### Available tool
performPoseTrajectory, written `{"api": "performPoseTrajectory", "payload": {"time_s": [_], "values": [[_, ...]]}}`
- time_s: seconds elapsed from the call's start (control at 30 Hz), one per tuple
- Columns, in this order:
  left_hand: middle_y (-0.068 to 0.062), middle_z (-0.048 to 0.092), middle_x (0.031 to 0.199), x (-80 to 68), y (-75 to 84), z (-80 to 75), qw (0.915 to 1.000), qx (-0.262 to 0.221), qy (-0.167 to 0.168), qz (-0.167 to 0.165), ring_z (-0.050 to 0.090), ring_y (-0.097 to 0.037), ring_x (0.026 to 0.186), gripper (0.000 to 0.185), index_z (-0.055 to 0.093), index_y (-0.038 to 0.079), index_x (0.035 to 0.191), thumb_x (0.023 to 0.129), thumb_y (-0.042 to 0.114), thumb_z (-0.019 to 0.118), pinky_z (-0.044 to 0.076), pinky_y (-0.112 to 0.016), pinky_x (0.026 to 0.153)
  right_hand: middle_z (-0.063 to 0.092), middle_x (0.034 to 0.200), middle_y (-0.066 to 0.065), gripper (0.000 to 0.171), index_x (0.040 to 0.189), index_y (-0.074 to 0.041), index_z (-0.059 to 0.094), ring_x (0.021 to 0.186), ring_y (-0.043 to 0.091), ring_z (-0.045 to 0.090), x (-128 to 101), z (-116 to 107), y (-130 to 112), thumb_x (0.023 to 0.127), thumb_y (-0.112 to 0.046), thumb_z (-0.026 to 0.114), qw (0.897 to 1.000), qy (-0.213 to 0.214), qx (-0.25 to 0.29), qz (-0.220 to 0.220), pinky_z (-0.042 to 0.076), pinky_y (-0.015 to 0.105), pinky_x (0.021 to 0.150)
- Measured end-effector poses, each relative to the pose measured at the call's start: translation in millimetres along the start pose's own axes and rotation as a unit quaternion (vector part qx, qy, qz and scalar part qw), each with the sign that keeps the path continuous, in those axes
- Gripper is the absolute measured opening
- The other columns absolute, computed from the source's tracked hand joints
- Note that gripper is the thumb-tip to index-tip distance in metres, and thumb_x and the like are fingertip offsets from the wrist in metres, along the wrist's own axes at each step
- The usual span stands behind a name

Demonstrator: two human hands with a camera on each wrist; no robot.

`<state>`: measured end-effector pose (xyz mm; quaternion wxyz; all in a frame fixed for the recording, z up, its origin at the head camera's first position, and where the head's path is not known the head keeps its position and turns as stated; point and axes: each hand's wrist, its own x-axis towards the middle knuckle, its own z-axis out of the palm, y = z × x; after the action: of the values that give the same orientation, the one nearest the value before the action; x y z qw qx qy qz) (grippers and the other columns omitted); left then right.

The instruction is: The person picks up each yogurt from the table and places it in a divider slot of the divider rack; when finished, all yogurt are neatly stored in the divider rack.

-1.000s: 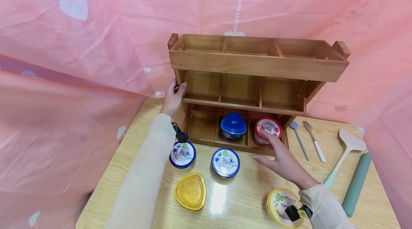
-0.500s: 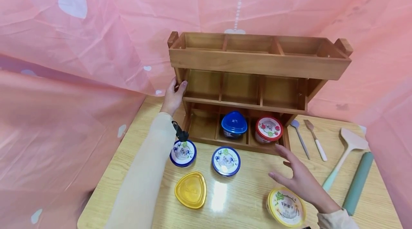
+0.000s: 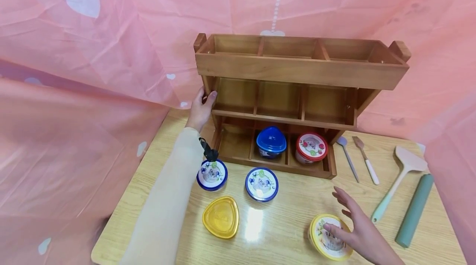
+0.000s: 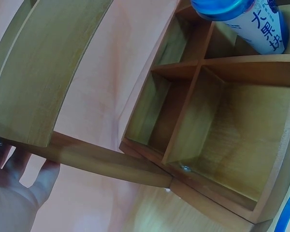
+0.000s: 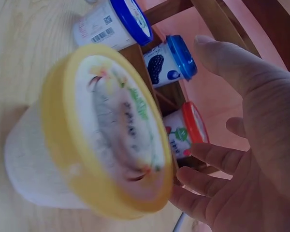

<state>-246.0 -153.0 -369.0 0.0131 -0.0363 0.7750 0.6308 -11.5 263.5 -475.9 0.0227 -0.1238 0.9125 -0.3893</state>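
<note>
My left hand [image 3: 201, 108] grips the left side post of a three-tier wooden rack [image 3: 297, 70]; in the left wrist view its fingers [image 4: 44, 180] go behind the wood. Over a round tub with a yellow lid [image 3: 327, 245] hangs my right hand [image 3: 358, 232], fingers spread and holding nothing. The right wrist view shows the yellow-lidded tub [image 5: 106, 135] large beside the palm; I cannot tell whether they touch. In the rack's bottom tier a tub with a blue triangular lid [image 3: 271, 140] fills the middle compartment, and a red-lidded tub [image 3: 312, 147] the right one.
Two blue-rimmed tubs, one left [image 3: 212, 175] and one central [image 3: 262, 185], stand before the rack. Nearby sits a yellow triangular-lidded tub [image 3: 221, 217]. At the right lie a small grey spoon [image 3: 347, 157], a brush [image 3: 366, 159], a spatula [image 3: 399, 178] and a green roll [image 3: 414, 211].
My right hand has drawn back from the red-lidded tub and come down toward the front right, over the yellow-lidded tub. The left hand keeps its grip on the rack.
</note>
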Motion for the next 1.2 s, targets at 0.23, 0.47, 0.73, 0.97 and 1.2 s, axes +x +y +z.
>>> {"api": "performPoseTrajectory", "payload": {"time_s": [0.23,0.47,0.73,0.97,1.2], "values": [[-0.010,0.037,0.156,0.8,0.7,0.5,1.0000,-0.003,-0.003,0.004,0.039,-0.027,0.143,0.054,0.029,0.019,0.156,0.106,0.031,0.045,0.034,-0.045,0.117,0.040,0.147,0.025,0.095,0.154,-0.004,0.020,0.131,0.019,0.042,-14,6,8,0.084,-0.027,0.079,0.995,-0.042,0.012,0.093,0.049,0.023,0.093],[-0.010,0.035,0.158,-0.1,2.3,0.1,1.0000,0.007,-0.005,0.002,0.037,-0.028,0.144,0.055,0.027,0.020,0.156,0.105,0.032,0.045,0.033,-0.045,0.118,0.034,0.146,0.036,0.105,0.154,0.002,0.007,0.129,0.059,0.036,-29,12,16,0.084,-0.027,0.079,0.980,-0.069,0.041,0.185,0.041,0.073,0.089],[-0.010,0.034,0.158,-1.3,2.5,1.3,1.0000,0.008,-0.004,-0.003,0.036,-0.027,0.144,0.055,0.026,0.019,0.156,0.106,0.031,0.044,0.033,-0.045,0.118,0.030,0.148,0.034,0.121,0.155,-0.001,-0.009,0.124,0.047,0.040,-48,29,28,0.079,-0.021,0.083,0.971,-0.047,0.053,0.230,0.049,0.044,0.089],[-0.006,0.036,0.158,13.4,-17.8,0.2,1.0000,-0.004,0.004,0.007,0.037,-0.026,0.144,0.055,0.029,0.026,0.155,0.104,0.039,0.046,0.033,-0.045,0.118,0.018,0.149,0.040,0.129,0.154,-0.002,-0.017,0.130,0.051,0.036,-49,33,25,0.077,-0.023,0.084,0.950,-0.077,0.092,0.288,0.049,0.048,0.093],[-0.005,0.039,0.155,28.1,-38.0,1.3,0.9996,-0.005,0.014,0.026,0.040,-0.024,0.142,0.056,0.033,0.031,0.153,0.101,0.046,0.047,0.035,-0.044,0.117,0.029,0.144,0.040,0.131,0.155,-0.003,-0.014,0.123,0.048,0.048,-49,35,24,0.075,-0.030,0.086,0.940,-0.094,0.064,0.322,0.043,0.021,0.080]]}}
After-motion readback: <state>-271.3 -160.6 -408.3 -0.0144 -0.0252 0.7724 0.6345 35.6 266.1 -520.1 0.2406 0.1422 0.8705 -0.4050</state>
